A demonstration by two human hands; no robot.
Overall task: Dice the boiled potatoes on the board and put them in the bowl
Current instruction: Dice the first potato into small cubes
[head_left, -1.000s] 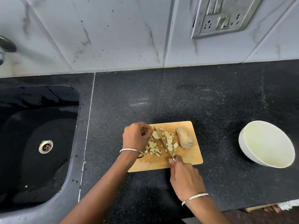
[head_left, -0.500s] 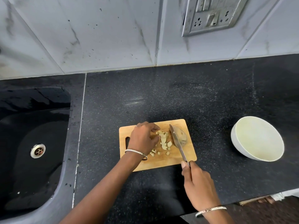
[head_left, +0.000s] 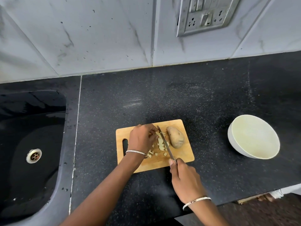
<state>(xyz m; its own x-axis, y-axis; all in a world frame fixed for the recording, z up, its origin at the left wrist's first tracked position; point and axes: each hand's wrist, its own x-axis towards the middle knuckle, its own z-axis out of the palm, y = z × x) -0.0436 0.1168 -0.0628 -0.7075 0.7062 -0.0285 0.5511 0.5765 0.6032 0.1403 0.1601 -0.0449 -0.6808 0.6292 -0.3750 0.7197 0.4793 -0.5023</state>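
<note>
A wooden cutting board lies on the black counter. On it sit a whole unpeeled potato at the right and several pale potato dice in the middle. My left hand rests on the dice with curled fingers, steadying the pile. My right hand grips the handle of a knife, whose blade lies across the dice, between my left fingers and the whole potato. A white bowl stands to the right of the board, with nothing in it.
A black sink with a metal drain fills the left side. The tiled wall behind carries a switch and socket plate. The counter's front edge runs just below my right wrist.
The knife has swung left from over the whole potato back onto the dice. My left hand stays on the pile. The camera view shifted slightly.
</note>
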